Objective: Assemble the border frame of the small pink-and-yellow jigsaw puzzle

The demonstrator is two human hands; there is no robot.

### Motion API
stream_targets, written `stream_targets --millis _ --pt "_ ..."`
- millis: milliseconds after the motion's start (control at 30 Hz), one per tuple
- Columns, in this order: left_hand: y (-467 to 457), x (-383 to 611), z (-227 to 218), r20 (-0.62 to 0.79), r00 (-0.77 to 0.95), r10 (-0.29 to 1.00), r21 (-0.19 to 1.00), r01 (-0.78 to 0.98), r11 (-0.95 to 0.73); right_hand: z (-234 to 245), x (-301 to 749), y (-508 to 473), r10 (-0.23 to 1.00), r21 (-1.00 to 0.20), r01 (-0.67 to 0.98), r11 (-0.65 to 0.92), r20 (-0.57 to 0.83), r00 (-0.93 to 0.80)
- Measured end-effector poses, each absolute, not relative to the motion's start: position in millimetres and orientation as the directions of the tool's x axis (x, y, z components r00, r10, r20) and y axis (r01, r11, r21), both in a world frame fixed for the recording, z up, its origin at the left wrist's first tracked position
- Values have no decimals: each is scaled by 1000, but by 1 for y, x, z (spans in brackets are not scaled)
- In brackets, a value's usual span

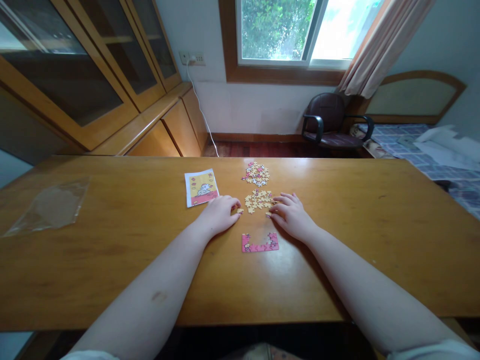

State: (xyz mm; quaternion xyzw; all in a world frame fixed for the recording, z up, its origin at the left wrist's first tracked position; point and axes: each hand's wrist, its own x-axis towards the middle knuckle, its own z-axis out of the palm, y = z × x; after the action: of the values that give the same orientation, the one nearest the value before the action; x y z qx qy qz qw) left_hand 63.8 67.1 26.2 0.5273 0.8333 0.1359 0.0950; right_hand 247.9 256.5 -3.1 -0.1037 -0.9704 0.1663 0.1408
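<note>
My left hand [222, 214] rests on the table with thumb and fingertips closed about a small yellow puzzle piece [240, 211]. My right hand [292, 216] lies on the other side, fingers apart, its tips at the edge of a loose pile of puzzle pieces [258, 200]. One small piece [268, 215] is by its lower fingertips. Nearer to me is a joined pink puzzle section [260, 247], shaped like a U with its gap facing away. A printed picture sheet [202, 188] with a white animal on yellow and pink lies beside my left hand.
A second heap of puzzle pieces [257, 174] sits near the far edge of the wooden table [123, 225]. A clear plastic bag [50, 205] lies at the left. Past the table stand a chair [330, 120], a bed [412, 145] and a glass-door cabinet [101, 60].
</note>
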Motion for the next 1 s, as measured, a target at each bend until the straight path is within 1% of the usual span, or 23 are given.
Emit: stream_targets --millis 133,433,667,1000 --pt "67 64 28 -28 -425 905 325 852 410 -1 249 258 273 -341 186 922 231 -934" --pt "68 66 29 -41 -432 901 320 848 422 0 250 256 260 -340 178 923 213 -942" --pt "67 65 27 -34 -451 892 353 830 433 3 250 256 258 -356 172 919 212 -943" --pt "68 67 29 -32 -440 898 319 847 426 6 250 250 245 -362 158 919 209 -947"
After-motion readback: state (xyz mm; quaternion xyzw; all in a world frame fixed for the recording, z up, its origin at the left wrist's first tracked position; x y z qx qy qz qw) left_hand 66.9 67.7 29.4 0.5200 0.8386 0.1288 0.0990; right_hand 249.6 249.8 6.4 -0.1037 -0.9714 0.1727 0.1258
